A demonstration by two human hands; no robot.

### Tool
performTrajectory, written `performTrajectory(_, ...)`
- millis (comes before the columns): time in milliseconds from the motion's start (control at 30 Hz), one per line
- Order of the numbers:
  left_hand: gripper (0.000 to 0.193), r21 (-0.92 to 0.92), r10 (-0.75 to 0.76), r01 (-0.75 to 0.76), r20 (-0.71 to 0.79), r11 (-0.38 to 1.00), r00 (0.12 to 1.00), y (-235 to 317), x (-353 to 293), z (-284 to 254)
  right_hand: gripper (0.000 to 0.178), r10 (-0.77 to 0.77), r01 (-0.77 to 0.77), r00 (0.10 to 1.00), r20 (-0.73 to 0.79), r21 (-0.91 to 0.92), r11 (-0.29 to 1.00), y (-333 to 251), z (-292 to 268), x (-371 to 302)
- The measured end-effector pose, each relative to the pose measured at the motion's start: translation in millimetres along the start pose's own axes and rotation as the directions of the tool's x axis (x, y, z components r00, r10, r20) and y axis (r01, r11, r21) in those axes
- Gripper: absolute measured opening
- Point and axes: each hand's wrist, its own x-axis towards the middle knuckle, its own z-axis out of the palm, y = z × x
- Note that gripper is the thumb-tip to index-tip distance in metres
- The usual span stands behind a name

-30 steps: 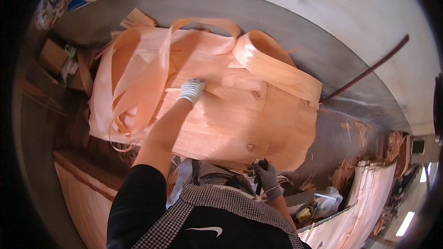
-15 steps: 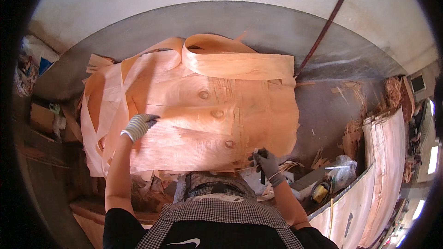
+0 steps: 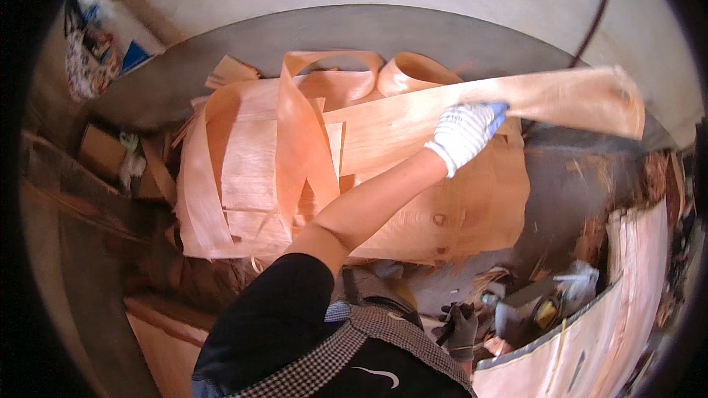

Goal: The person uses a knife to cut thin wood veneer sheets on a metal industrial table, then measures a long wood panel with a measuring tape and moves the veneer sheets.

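My left hand (image 3: 468,133), in a white striped glove with blue on the fingers, reaches across to the right. Its fingers are closed on the lower edge of a long, pale-orange wood veneer strip (image 3: 568,99), whose free end swings out to the right, blurred. Underneath lies a stack of broad veneer sheets (image 3: 472,206) with a dark knot showing. Looped veneer strips (image 3: 295,140) curl over the left part of the stack. My right hand (image 3: 462,330), in a dark grey glove, is low beside my apron, closed around something narrow and dark that I cannot make out.
At right stands a curved stack of veneer (image 3: 590,324). A yellow object (image 3: 546,315) and a clear plastic bag (image 3: 579,280) sit beside it among wood scraps. A cardboard box (image 3: 103,151) is at left, and bags (image 3: 110,44) hang above it. A dark rod (image 3: 592,26) leans at the wall.
My left hand has moved right and away, lifting and swinging a veneer strip rightward. My right hand has drawn back toward my body. The view has shifted.
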Motion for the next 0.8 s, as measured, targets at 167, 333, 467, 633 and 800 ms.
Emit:
performTrajectory(167,0.024,-0.293,0.04,-0.13,-0.293,0.947,0.955,74,28,23,0.022,0.008,0.034,0.969,-0.248,0.161,0.986,42,-25,-80)
performTrajectory(333,0.025,-0.566,0.112,-0.45,-0.531,0.691,0.84,219,19,48,0.017,-0.022,0.168,0.892,-0.452,0.286,0.943,94,-68,-164)
performTrajectory(467,0.024,-0.668,0.104,-0.425,-0.465,0.611,0.879,340,-9,69,0.012,0.038,0.245,0.735,-0.677,0.317,0.916,185,-96,-261)
performTrajectory(633,0.022,-0.477,0.429,-0.674,-0.528,0.564,0.733,472,-99,96,0.009,0.246,0.363,0.548,-0.799,0.492,0.791,307,-109,-379)
performTrajectory(800,0.022,-0.701,0.527,-0.498,-0.202,0.51,0.826,623,-233,137,0.011,-0.012,0.271,0.334,-0.943,0.083,0.959,408,-145,-478)
